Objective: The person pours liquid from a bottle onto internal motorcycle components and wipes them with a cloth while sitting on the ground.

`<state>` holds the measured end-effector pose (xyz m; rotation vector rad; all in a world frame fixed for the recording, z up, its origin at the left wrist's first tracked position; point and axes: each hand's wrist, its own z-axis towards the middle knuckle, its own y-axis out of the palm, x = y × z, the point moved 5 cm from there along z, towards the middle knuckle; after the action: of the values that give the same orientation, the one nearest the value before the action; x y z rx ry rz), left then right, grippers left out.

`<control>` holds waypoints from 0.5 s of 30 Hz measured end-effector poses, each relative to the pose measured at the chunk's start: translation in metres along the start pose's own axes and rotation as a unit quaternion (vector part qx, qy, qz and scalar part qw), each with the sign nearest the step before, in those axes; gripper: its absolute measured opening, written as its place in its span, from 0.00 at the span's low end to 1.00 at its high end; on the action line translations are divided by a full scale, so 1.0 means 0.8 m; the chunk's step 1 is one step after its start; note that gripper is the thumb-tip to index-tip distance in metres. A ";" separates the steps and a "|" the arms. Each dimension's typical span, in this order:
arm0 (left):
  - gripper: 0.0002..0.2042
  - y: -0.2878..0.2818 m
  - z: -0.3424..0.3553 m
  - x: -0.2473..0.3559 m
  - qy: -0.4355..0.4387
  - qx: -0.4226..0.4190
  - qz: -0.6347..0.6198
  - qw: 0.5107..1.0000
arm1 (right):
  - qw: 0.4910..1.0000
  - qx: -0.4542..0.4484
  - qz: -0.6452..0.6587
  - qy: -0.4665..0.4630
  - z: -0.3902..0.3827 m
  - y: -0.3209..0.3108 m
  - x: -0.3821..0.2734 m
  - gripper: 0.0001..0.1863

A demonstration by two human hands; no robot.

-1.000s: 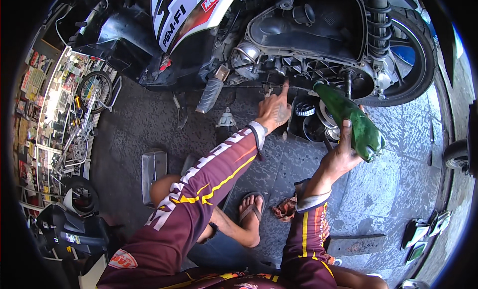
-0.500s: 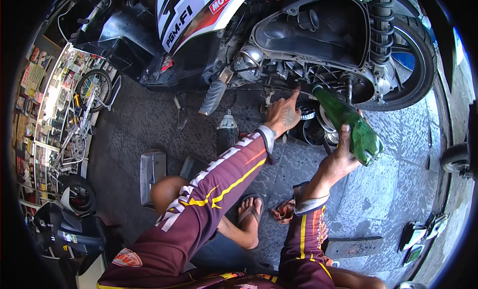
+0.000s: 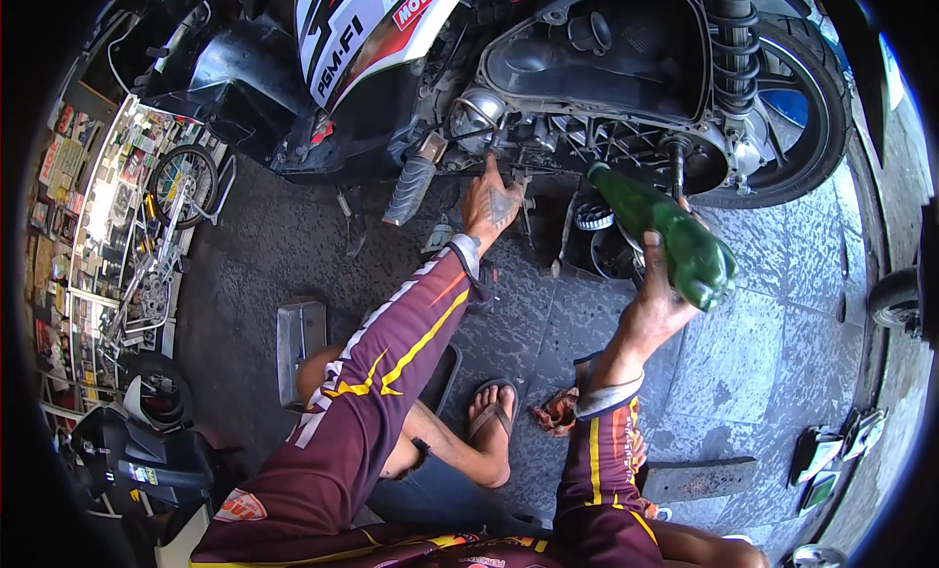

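Observation:
My right hand (image 3: 657, 299) grips a green plastic bottle (image 3: 665, 226), tilted with its neck up and left, just under the scooter's engine case. My left hand (image 3: 492, 208) holds nothing; its index finger is stretched out and its tip meets or nearly meets the engine below a round metal part (image 3: 476, 110). The other fingers are partly hidden behind the hand. Above both hands lies the opened side housing (image 3: 597, 65) of the scooter, its dark hollow exposed. A bare metal shaft (image 3: 677, 167) sticks out to the right of the bottle's neck.
A black container (image 3: 572, 243) with metal parts stands below the engine. A footrest (image 3: 411, 182) juts out left of my left hand. On the floor are a metal tray (image 3: 298, 343), a crumpled rag (image 3: 556, 412) and a dark flat board (image 3: 699, 480). The rear wheel (image 3: 807, 128) is at right.
My left hand has moved left, away from the bottle's neck, to the engine below the round metal part. The right hand still holds the bottle, slightly up and left in the view.

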<state>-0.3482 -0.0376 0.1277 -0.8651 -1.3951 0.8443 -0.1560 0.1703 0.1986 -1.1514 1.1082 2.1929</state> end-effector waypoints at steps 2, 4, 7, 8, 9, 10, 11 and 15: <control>0.37 -0.001 -0.001 -0.002 -0.004 -0.006 -0.004 1.000 | 1.000 -0.009 0.025 0.008 -0.001 0.016 0.003 0.27; 0.37 -0.004 -0.001 -0.001 -0.002 -0.007 -0.002 1.000 | 0.999 -0.027 0.028 0.011 -0.001 0.030 0.007 0.26; 0.37 -0.008 -0.002 0.001 0.001 -0.019 -0.006 1.000 | 0.999 -0.049 0.015 0.013 0.002 0.039 0.016 0.25; 0.37 -0.011 -0.002 0.000 0.001 -0.025 -0.009 1.000 | 0.998 -0.051 0.009 0.018 0.002 0.042 0.017 0.24; 0.37 -0.013 0.000 0.000 0.004 -0.022 -0.004 1.000 | 0.998 -0.054 0.004 0.023 0.001 0.044 0.018 0.23; 0.37 -0.012 0.002 -0.002 0.005 -0.021 0.000 1.000 | 0.998 -0.050 0.008 0.031 0.001 0.044 0.018 0.23; 0.37 -0.010 0.003 -0.004 0.007 -0.020 0.004 1.000 | 0.998 -0.054 0.006 0.032 0.000 0.044 0.017 0.23; 0.36 -0.005 0.003 -0.004 0.015 -0.014 -0.002 1.000 | 0.998 -0.055 0.009 0.035 0.001 0.042 0.019 0.22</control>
<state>-0.3509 -0.0420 0.1301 -0.8934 -1.3855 0.8074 -0.1876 0.1508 0.2018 -1.2782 1.0401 2.2685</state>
